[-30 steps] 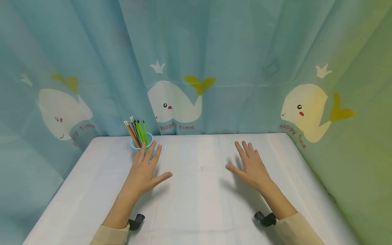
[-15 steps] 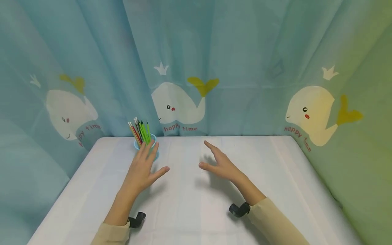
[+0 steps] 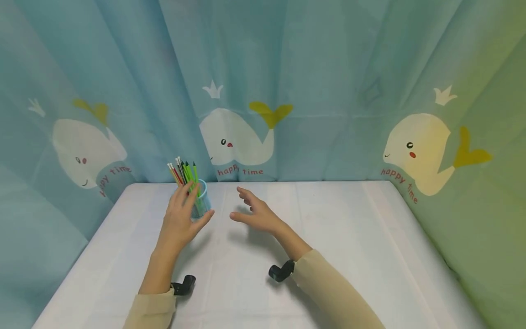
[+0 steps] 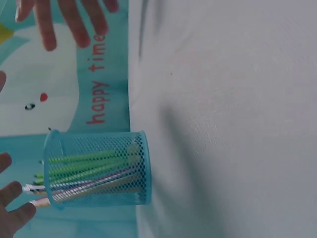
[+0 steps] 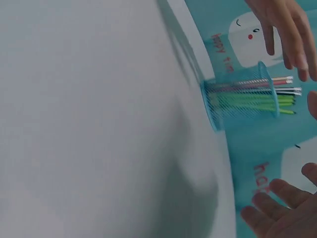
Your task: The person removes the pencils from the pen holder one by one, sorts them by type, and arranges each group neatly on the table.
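Observation:
A light blue mesh pencil cup [image 3: 205,200] stands upright near the table's back edge, left of centre. Several pencils [image 3: 186,170] lean in it, some green, others striped or reddish with white ends. My left hand [image 3: 176,224] hovers in front of the cup, fingers spread and thumb out, hiding part of it in the head view. To the cup's right, my right hand [image 3: 260,215] hangs above the table with relaxed fingers and holds nothing. Both wrist views show the cup [image 4: 99,168] [image 5: 240,99] with space between it and the hands.
A white cloth covers the table [image 3: 328,237]. Behind it and along both sides hangs a blue-green curtain [image 3: 320,91] printed with whales. A black wrist camera [image 3: 184,285] sits on the left wrist, another black camera [image 3: 281,271] on the right.
My right hand has swept left across the table toward the pencil cup. My left hand has shifted slightly left, uncovering more of the cup's right side. The cup has stayed put.

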`<state>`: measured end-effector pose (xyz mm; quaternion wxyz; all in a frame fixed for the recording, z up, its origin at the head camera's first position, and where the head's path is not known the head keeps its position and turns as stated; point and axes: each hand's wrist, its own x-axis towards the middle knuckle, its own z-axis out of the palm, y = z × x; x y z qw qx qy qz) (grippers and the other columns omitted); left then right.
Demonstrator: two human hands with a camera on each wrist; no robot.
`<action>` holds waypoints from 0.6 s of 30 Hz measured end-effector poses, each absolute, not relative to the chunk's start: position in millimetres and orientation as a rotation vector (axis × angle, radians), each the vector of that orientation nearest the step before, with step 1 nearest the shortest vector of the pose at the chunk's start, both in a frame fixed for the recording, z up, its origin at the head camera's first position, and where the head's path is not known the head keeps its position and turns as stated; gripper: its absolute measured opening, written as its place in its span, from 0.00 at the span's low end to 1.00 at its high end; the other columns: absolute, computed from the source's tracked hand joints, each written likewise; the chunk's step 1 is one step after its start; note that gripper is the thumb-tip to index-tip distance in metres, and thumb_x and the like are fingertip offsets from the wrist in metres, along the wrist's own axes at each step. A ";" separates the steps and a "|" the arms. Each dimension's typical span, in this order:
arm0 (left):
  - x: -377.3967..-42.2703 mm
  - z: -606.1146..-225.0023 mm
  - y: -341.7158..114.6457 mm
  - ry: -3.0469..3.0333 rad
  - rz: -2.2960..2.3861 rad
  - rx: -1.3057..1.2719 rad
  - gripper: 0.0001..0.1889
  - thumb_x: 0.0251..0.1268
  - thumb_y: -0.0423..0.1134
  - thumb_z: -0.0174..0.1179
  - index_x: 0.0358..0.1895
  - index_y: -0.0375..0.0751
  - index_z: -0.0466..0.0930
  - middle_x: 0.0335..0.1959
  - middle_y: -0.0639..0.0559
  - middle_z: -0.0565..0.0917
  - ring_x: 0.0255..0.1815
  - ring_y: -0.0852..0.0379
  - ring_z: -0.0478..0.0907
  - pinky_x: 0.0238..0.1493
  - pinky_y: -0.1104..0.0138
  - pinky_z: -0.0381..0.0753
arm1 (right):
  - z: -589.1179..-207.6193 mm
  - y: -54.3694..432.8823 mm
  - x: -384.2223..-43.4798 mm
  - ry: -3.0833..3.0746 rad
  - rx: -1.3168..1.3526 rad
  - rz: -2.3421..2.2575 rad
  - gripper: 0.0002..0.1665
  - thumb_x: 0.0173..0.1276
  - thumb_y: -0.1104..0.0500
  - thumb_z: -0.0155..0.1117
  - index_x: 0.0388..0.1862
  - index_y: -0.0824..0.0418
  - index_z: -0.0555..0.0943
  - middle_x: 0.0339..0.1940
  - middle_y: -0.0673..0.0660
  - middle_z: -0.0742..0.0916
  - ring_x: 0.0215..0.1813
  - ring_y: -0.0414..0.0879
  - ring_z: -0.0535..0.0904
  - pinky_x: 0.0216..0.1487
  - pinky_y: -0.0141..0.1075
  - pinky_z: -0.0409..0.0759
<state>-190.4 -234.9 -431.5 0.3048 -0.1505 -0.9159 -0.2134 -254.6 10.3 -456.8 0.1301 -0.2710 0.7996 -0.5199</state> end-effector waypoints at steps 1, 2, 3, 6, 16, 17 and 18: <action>-191.1 -431.1 -235.9 -2.419 -0.601 -0.371 0.42 0.54 0.44 0.74 0.72 0.36 0.67 0.71 0.33 0.66 0.71 0.27 0.60 0.63 0.32 0.68 | -457.7 4.7 -254.7 2.303 -0.777 -1.529 0.49 0.66 0.42 0.67 0.81 0.45 0.55 0.78 0.58 0.67 0.77 0.58 0.63 0.75 0.53 0.64; -191.6 -431.2 -237.1 -2.414 -0.642 -0.338 0.42 0.55 0.43 0.73 0.72 0.36 0.66 0.72 0.34 0.65 0.71 0.27 0.60 0.62 0.32 0.68 | -458.5 -0.6 -254.8 2.282 -0.769 -1.545 0.48 0.66 0.43 0.67 0.80 0.45 0.56 0.77 0.59 0.68 0.77 0.58 0.64 0.75 0.52 0.65; -191.6 -431.7 -238.2 -2.412 -0.690 -0.301 0.41 0.55 0.42 0.73 0.73 0.36 0.65 0.73 0.34 0.63 0.72 0.28 0.59 0.62 0.32 0.68 | -459.8 -6.0 -255.2 2.263 -0.763 -1.557 0.47 0.67 0.44 0.67 0.80 0.45 0.56 0.77 0.60 0.69 0.76 0.58 0.65 0.74 0.51 0.66; -192.9 -432.9 -240.7 -2.390 -0.863 -0.203 0.40 0.59 0.39 0.69 0.75 0.35 0.62 0.75 0.34 0.58 0.73 0.29 0.56 0.63 0.32 0.66 | -462.4 -21.1 -256.7 2.218 -0.741 -1.595 0.45 0.68 0.47 0.67 0.79 0.47 0.58 0.76 0.62 0.70 0.75 0.57 0.68 0.73 0.50 0.69; -198.6 -453.9 -257.3 -2.422 -1.426 0.010 0.49 0.70 0.42 0.62 0.81 0.45 0.35 0.81 0.37 0.41 0.78 0.30 0.48 0.72 0.37 0.59 | -466.8 -67.1 -257.3 2.202 -0.638 -1.591 0.48 0.62 0.52 0.68 0.79 0.50 0.60 0.74 0.58 0.72 0.75 0.54 0.67 0.71 0.48 0.71; -199.7 -456.2 -257.9 -2.419 -1.495 0.011 0.50 0.70 0.42 0.62 0.81 0.47 0.31 0.81 0.37 0.39 0.78 0.29 0.45 0.73 0.38 0.57 | -467.4 -69.7 -257.0 2.197 -0.624 -1.596 0.49 0.61 0.53 0.68 0.80 0.51 0.59 0.75 0.58 0.72 0.75 0.54 0.67 0.72 0.48 0.70; -200.8 -458.2 -258.2 -2.419 -1.555 0.012 0.52 0.70 0.42 0.62 0.81 0.50 0.27 0.81 0.37 0.36 0.79 0.29 0.43 0.74 0.38 0.55 | -467.9 -71.9 -256.7 2.186 -0.612 -1.611 0.50 0.61 0.54 0.68 0.80 0.52 0.59 0.75 0.59 0.71 0.76 0.54 0.66 0.72 0.49 0.70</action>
